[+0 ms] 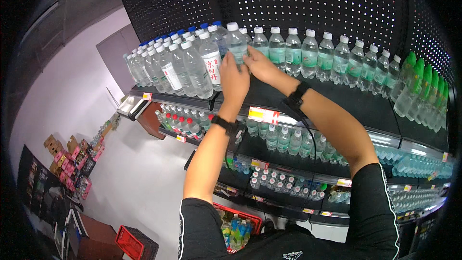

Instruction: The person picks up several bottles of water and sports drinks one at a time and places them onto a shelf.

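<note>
Clear plastic at the fingertips: a white-capped bottle (236,42), roughly upright over the top shelf (353,103), held low between both hands. Reaching almost straight forward with the left hand (235,78), its back to the camera, fingers curled narrow against the near side of the bottle. Slanting in from the right with the right hand (263,67), wrist turned inward, thumb and forefinger close together on the bottle's right flank. Hidden behind the plastic: the remaining fingertips, so cannot tell their exact grip. Both elbows bent, the right one out wider than the left; around each wrist, a black band (297,95).

Just left of the left-hand fingers, a bottle with a white label and red print (212,67); farther left, more tall clear bottles (196,72). Behind the fingers, blue caps (217,23) and a perforated black panel (308,0). To their right, a line of green-labelled bottles (309,58), then green-capped bottles (417,86) well apart. Below the fingers, a price tag (263,114) along the shelf edge; far beneath, a red basket (255,215).
</note>
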{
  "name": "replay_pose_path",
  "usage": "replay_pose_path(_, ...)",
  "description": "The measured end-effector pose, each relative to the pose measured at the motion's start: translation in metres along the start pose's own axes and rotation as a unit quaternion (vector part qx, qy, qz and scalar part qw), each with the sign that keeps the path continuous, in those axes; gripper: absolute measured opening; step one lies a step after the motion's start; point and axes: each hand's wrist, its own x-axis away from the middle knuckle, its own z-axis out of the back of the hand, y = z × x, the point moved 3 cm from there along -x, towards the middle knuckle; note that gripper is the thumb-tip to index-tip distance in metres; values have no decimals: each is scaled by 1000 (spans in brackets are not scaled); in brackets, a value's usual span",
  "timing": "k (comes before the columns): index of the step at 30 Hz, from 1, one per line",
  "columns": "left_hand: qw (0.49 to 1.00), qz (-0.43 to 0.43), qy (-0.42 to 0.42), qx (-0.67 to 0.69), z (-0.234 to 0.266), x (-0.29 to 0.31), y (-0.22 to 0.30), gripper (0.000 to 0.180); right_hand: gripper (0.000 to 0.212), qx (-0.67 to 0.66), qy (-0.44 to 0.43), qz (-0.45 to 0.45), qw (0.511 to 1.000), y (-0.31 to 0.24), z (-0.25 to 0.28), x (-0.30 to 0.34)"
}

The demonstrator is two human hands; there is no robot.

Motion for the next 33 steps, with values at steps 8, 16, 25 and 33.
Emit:
replay_pose_path(8, 988, -59, 91, 112, 146, 43, 95, 59, 54, -55, 34, 191, 979, -164, 30, 162)
replay_pose_path(16, 996, 38, 0, 83, 168, 219, 98, 72, 67, -43, -29, 95, 994, -105, -22, 303)
replay_pose_path(25, 952, 230, -133, 153, 43, 381, 17, 67, 70, -4, -57, -108, 992, 88, -100, 380)
replay_pose_path(33, 937, 258, -146, 182, -2, 374, -24, 72, 76, -105, -44, -194, 974, 150, -129, 359)
